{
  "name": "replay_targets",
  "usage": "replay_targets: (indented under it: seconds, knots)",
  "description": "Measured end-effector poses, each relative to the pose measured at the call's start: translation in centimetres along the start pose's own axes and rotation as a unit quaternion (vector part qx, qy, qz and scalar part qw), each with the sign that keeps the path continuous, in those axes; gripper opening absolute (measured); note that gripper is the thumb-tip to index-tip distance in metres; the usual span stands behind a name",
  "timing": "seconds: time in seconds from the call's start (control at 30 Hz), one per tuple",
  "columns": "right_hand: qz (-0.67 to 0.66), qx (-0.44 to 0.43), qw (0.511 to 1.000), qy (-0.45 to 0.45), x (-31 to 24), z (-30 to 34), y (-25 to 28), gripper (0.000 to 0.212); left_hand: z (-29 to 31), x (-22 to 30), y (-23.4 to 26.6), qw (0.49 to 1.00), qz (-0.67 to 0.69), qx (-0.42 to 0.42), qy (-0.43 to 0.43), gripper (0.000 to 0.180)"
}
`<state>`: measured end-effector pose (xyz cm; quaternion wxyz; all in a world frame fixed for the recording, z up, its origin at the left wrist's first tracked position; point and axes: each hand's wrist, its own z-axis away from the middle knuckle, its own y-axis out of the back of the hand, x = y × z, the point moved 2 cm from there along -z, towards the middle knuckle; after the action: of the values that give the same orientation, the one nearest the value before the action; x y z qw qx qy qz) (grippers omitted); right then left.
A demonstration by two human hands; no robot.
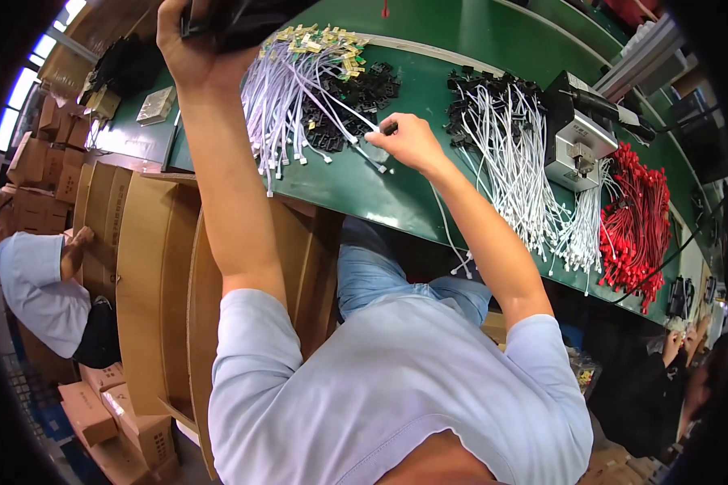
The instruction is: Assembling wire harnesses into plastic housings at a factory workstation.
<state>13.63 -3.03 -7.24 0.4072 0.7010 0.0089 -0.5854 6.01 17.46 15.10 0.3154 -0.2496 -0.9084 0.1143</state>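
Observation:
My right hand (408, 141) is over the table, thumb and forefinger pinched on a white cable (374, 134) near one end; a small dark piece shows at the fingertips. Raised at the upper left, my left hand (192, 55) is against a black object (247, 23) cut off by the picture's top, its kind unclear. Most of that hand's fingers are hidden. Behind the left forearm lies a pile of white cables (279, 105) with yellow-tagged ends (319, 44). Small black plastic parts (344, 109) are heaped between this pile and my right hand.
Another white cable bundle (514, 153) lies right of my right arm, by a boxy metal device (578, 133). Red cables (635, 218) are farther right on the green table (364, 198). Open cardboard boxes (158, 283) stand at my left. A person (44, 283) sits beyond them.

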Motion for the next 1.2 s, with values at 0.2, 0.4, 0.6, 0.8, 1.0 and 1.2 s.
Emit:
replay_targets:
  seconds: [0.2,0.4,0.6,0.8,1.0,1.2]
  knots:
    - [0.016,-0.002,1.0,-0.003,0.6,1.3,-2.4,0.036,3.7,0.1,-0.1,0.99,0.04,0.132,0.018,0.015]
    - [0.079,-0.002,0.996,0.041,0.9,1.6,-5.7,0.029,5.6,-0.1,1.3,0.98,0.07,0.176,0.054,0.018]
    - [-0.034,-0.073,0.972,0.22,-2.9,3.1,-9.0,0.03,6.2,-2.4,0.0,0.961,0.148,0.223,0.064,0.035]
    - [0.028,0.23,0.964,0.132,-0.5,3.3,-4.0,0.032,8.7,-3.9,2.0,0.971,0.129,0.202,0.014,0.031]
    - [0.002,0.096,0.995,0.007,0.4,-0.9,-4.0,0.053,8.8,-3.2,2.5,0.981,0.058,0.182,-0.026,0.032]
    - [0.161,0.035,0.986,0.016,-3.0,1.0,-5.2,0.038,9.6,-1.6,1.8,0.987,0.099,0.122,-0.022,0.033]
